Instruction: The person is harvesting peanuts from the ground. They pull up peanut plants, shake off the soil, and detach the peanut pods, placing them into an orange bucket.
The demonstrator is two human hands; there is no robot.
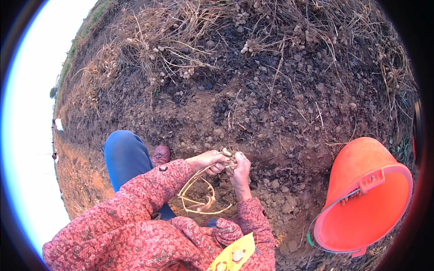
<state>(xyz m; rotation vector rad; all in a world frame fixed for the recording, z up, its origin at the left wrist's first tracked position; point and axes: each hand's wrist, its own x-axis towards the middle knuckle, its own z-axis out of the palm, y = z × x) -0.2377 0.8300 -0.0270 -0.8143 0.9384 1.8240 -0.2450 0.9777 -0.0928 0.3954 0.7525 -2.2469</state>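
Observation:
My left hand (pixel 209 162) grips a dried peanut plant close to its root end. Its bare yellowish stems (pixel 214 194) loop down below the hand, towards my lap. Against the root end is my right hand (pixel 241 171), its fingers and thumb closed on the cluster. A few pale peanut pods (pixel 226 152) show between the two hands; the fingers partly hide the rest. To the right, an orange-red plastic bucket (pixel 351 166) lies tilted with its mouth towards me. Some peanuts (pixel 352 198) are visible inside, near the rim.
Heaps of dry peanut plants (pixel 190 27) with pods attached lie across the ground ahead. Cloddy brown soil (pixel 200 111) with dark leaf litter separates them from me. The bucket's wire handle (pixel 313 222) has a green grip. My bent knee (pixel 127 155) and a reddish shoe (pixel 160 154) are at left.

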